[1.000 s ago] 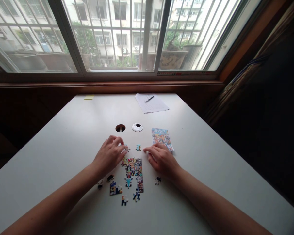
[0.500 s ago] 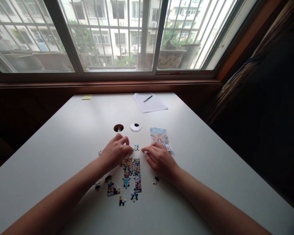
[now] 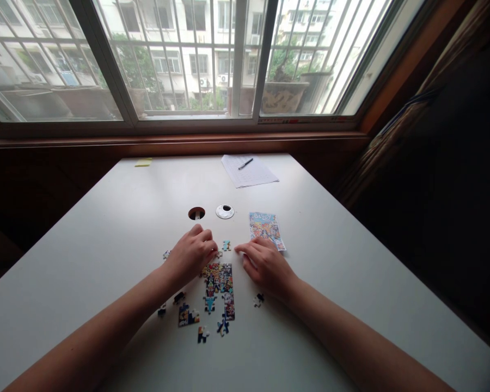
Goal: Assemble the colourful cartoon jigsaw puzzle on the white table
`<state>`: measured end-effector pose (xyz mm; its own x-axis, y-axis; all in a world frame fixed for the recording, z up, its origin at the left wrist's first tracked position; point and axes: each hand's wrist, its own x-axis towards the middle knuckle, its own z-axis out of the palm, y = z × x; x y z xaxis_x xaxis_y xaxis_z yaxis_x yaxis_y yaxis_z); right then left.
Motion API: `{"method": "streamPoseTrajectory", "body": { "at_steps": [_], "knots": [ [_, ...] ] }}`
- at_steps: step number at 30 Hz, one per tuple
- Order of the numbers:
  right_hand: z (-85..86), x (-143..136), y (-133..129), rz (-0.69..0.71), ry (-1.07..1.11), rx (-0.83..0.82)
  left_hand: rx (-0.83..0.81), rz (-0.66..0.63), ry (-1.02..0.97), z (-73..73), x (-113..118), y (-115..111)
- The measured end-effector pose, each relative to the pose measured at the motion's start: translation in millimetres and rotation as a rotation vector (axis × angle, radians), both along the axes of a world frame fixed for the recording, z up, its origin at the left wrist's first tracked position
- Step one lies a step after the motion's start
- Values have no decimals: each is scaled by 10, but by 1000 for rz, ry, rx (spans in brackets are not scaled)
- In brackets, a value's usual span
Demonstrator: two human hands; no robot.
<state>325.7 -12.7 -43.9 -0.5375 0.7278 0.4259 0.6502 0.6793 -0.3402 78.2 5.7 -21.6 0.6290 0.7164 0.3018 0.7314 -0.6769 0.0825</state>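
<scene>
My left hand (image 3: 194, 248) is closed above the puzzle, its thumb and fingers pinched at a small puzzle piece (image 3: 219, 254), which they partly hide. Just right of it lies a light blue puzzle piece (image 3: 226, 245). Below is a joined section of the puzzle (image 3: 222, 277), colourful and crowded with figures. My right hand (image 3: 265, 264) rests open on the table, index finger stretched toward the light blue piece, holding nothing. It overlaps the lower edge of the picture card (image 3: 264, 226). A joined corner section (image 3: 188, 316) and several loose pieces lie nearer me.
The white table (image 3: 106, 228) has a round cable hole (image 3: 196, 213) and beside it a silver grommet cover (image 3: 225, 211). Farther back are paper sheets (image 3: 251, 173) with a pen (image 3: 245, 164) and yellow sticky notes (image 3: 143, 162). A barred window stands behind.
The left hand's fingertips have drawn back slightly to the left, showing more of the small piece beside them. My right hand stays in place. The view shifts very slightly.
</scene>
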Motion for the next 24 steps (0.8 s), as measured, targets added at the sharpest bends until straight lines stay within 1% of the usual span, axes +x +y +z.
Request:
{"method": "streamPoseTrajectory", "body": {
  "at_steps": [7,13,19,24],
  "knots": [
    [-3,0,2,1,-3,14,31,0,43,20,39,-11],
    [-4,-1,2,3,-3,1,37,6,55,-10,40,-26],
    [3,0,4,10,-1,3,42,-4,24,-49,29,-27],
    [-4,0,2,7,-5,-11,-10,5,-25,-58,22,-36]
  ]
}}
